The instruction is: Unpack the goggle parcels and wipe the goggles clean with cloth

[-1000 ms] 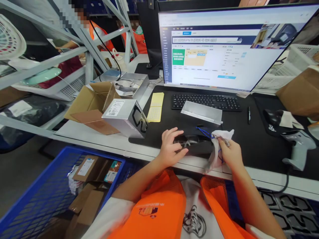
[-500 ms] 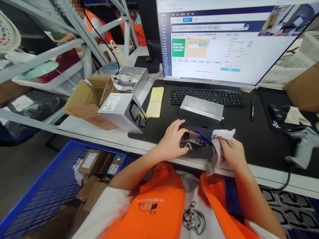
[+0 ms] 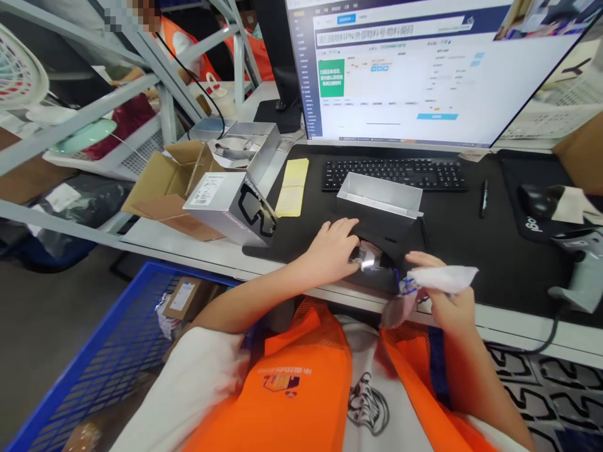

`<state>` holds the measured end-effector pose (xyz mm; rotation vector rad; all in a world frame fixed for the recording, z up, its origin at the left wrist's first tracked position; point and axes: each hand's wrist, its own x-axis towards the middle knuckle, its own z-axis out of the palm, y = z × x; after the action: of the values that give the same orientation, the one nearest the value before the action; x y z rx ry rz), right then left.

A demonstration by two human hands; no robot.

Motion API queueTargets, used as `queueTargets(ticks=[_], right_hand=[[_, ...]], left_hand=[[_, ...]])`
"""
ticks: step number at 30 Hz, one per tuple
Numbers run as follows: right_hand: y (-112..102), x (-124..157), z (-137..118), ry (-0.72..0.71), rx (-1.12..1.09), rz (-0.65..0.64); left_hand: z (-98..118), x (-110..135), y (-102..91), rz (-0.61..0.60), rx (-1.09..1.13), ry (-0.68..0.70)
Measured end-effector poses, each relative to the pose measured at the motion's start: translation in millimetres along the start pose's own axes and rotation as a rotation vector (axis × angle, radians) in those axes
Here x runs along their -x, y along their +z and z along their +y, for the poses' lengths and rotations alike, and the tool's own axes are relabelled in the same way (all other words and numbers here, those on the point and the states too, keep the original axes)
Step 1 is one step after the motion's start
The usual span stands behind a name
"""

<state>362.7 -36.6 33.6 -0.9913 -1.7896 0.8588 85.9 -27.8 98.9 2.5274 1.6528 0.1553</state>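
Note:
My left hand (image 3: 332, 251) is closed at the left end of some clear-lensed glasses (image 3: 370, 256). The glasses lie at a dark case or black surface near the desk's front edge; its outline is hard to make out. My right hand (image 3: 447, 304) pinches a whitish cloth (image 3: 445, 278), whose greyish part hangs down past the desk edge. A blue cord (image 3: 406, 284) is bunched beside the cloth, between the two hands. Behind the hands stands an open silver box tray (image 3: 380, 196) on the black desk mat (image 3: 301, 242).
A silver printed box (image 3: 230, 210) and an open cardboard box (image 3: 174, 188) stand at the left. Beyond the tray are a keyboard (image 3: 396, 172) and monitor (image 3: 386, 75). A pen (image 3: 484, 198) and scanner (image 3: 581, 270) lie right. A blue crate (image 3: 89, 364) sits below left.
My right hand has lifted and shifted slightly right with the cloth, drawing it away from the glasses. My left hand stays at the glasses. The view has tilted a little.

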Motion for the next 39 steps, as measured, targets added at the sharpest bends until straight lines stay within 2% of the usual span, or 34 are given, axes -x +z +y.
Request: queueTargets(ticks=[3, 6, 10, 17, 23, 26, 32, 35, 39], right_hand=[[0.4, 9.5, -1.0, -0.171, 0.001, -0.163], [2.5, 17.2, 1.6, -0.206, 0.068, -0.222], [3.7, 24.3, 6.1, -0.223, 0.091, -0.221], [3.7, 27.6, 14.0, -0.19, 0.094, -0.223], [4.8, 20.5, 17.4, -0.18, 0.083, -0.192], [4.3, 15.7, 15.2, -0.13, 0.071, -0.193], [5.2, 12.7, 15.0, -0.09, 0.058, -0.167], [8.8, 15.4, 13.5, -0.129, 0.067, -0.113], [15.6, 15.5, 2.1, -0.228, 0.102, -0.111]], left_hand=[[0.6, -2.5, -0.4, -0.02, -0.02, -0.009], [2.3, -2.5, 0.0, -0.045, -0.028, 0.004], [2.0, 0.8, 2.4, 0.019, -0.015, 0.076], [-15.3, 8.3, 8.5, 0.246, 0.086, 0.368], [-27.7, 6.9, 9.0, 0.28, 0.156, 0.509], [-30.0, 6.0, 9.8, 0.256, 0.199, 0.468], [-25.9, -4.6, 11.5, 0.22, 0.3, 0.245], [-18.1, -13.4, 7.7, 0.194, 0.209, 0.198], [-3.8, -24.1, -1.9, 0.073, -0.016, 0.144]])
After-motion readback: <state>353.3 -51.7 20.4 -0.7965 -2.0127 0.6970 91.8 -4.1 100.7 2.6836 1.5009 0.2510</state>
